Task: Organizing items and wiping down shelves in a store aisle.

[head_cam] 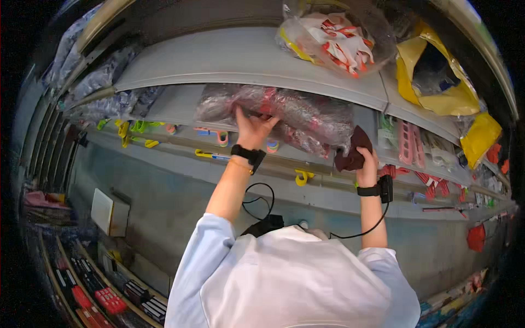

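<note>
Several clear plastic-wrapped packages with reddish contents lie along a grey metal shelf, just under the shelf board above. My left hand rests against the front of these packages, its thumb and forefinger spread; some of its fingertips are hidden. At the packages' right end, my right hand grips a dark maroon piece of cloth. The cloth hangs folded beside the plastic wrap, and its upper part reaches up near the shelf edge.
Above, the upper shelf holds a clear bag of white and orange items and a yellow bag. Pink plastic items stand to the right. A yellow hook-like item sits lower down. A white-topped box stands on the floor at left.
</note>
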`<state>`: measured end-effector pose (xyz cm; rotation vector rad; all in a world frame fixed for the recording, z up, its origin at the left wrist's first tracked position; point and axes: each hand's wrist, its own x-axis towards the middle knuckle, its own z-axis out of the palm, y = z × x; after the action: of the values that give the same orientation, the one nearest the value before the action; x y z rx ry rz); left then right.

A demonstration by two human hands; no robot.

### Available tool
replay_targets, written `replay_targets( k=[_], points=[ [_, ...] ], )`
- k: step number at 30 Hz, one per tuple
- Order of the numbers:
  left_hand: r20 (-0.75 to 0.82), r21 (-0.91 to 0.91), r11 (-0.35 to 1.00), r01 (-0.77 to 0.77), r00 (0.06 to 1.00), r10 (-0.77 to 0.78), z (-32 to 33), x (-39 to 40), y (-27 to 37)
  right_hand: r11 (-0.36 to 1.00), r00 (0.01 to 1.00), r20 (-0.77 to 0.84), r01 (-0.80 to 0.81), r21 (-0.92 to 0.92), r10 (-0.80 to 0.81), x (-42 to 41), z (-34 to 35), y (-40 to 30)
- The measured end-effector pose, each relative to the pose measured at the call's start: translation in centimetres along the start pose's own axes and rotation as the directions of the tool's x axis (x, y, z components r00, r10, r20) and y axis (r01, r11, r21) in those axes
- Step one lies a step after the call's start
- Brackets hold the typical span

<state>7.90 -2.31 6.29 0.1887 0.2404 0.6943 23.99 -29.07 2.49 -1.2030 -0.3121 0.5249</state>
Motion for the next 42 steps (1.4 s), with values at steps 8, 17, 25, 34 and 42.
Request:
replay_targets(
  k=[8,17,25,34,42],
  points=[
    [-0.301,0.361,0.922,0.140,0.953,-0.027,0.0,-5.0,5.0,0.990,0.997,0.024,-0.070,0.126,0.068,-3.4,-0.4,-0.2],
    [-0.193,0.793,0.603,0.084,0.974,0.118,-3.4,-11.5,3.9,0.946,0.676,0.685,-0.056,-0.320,0.272,-1.6,-0.1,2.1],
    [0.011,0.896,0.437,-0.086,0.985,0.170,-3.5,-12.9,4.3,0.938,0.527,0.789,-0.297,-0.177,0.316,-5.8,9.8,6.7],
    [-0.154,0.867,0.464,-0.184,0.785,0.600,-8.7,-28.0,15.8,0.524,0.247,0.849,-0.851,-0.041,0.467,-15.0,32.3,13.2],
    [-0.071,0.996,0.052,0.067,0.315,0.946,-14.3,-33.8,26.9,0.390,-0.103,0.805,-0.834,-0.390,0.584,-24.6,47.4,17.9]
  ],
)
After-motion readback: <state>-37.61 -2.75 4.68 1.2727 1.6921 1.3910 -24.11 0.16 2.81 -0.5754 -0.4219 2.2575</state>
